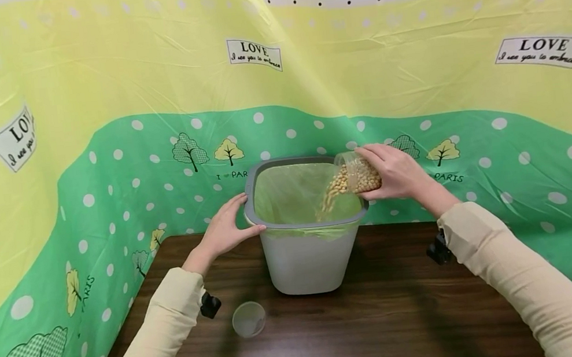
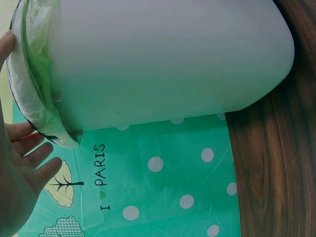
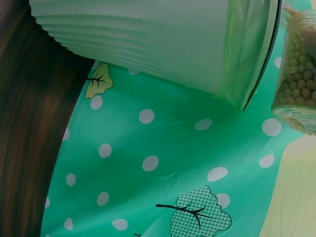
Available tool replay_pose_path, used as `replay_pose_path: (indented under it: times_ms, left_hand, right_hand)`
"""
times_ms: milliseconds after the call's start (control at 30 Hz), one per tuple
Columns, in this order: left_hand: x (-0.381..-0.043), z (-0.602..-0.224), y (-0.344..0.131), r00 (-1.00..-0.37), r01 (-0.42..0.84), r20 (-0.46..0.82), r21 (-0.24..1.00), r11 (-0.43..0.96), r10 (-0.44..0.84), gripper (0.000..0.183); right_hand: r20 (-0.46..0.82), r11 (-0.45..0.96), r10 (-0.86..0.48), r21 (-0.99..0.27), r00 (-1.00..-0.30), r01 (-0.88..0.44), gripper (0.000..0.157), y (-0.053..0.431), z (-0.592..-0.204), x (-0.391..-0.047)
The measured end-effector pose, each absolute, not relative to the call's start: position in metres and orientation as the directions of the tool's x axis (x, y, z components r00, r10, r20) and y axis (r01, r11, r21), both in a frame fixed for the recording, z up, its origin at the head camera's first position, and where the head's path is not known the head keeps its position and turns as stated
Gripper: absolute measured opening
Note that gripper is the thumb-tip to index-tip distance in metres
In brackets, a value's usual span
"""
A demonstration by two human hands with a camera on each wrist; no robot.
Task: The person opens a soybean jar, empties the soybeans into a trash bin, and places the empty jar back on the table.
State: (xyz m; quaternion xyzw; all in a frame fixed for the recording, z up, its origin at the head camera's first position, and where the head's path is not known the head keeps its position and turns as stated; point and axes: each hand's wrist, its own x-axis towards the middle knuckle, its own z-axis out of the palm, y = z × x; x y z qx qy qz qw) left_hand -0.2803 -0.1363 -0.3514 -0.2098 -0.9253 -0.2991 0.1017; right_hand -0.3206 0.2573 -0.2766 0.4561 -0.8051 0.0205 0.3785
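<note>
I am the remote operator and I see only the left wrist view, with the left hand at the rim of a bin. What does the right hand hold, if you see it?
Observer: In the head view, the right hand holds a clear jar, tilted over the opening of the bin.
Operator: Thank you. Is something coming out from this jar?
Observer: Yes, pale beans are pouring from its mouth into the bin.
Operator: And does any small object lie on the table, outside of my view?
Observer: Yes, a round see-through disc, like a lid, lies on the table, nearer to the person than the bin and to its left.
</note>
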Motion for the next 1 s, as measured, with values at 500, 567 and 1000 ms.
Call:
replay_pose_path:
  times_ms: [500,567,1000]
  left_hand:
    - [-0.281,-0.352,-0.136,-0.892,0.448,0.315,0.511,0.733,0.325,0.086]
    - [-0.282,-0.352,-0.136,-0.892,0.447,0.313,0.511,0.734,0.325,0.086]
    - [-0.281,-0.353,-0.135,-0.898,0.436,0.303,0.525,0.731,0.318,0.086]
  right_hand:
    - [0.573,0.548,-0.776,0.404,-0.264,-0.732,0.099,0.257,-0.267,-0.321]
    - [0.569,0.544,-0.780,0.410,-0.261,-0.732,0.100,0.256,-0.266,-0.321]
    - [0.535,0.498,-0.815,0.446,-0.225,-0.744,0.090,0.246,-0.261,-0.324]
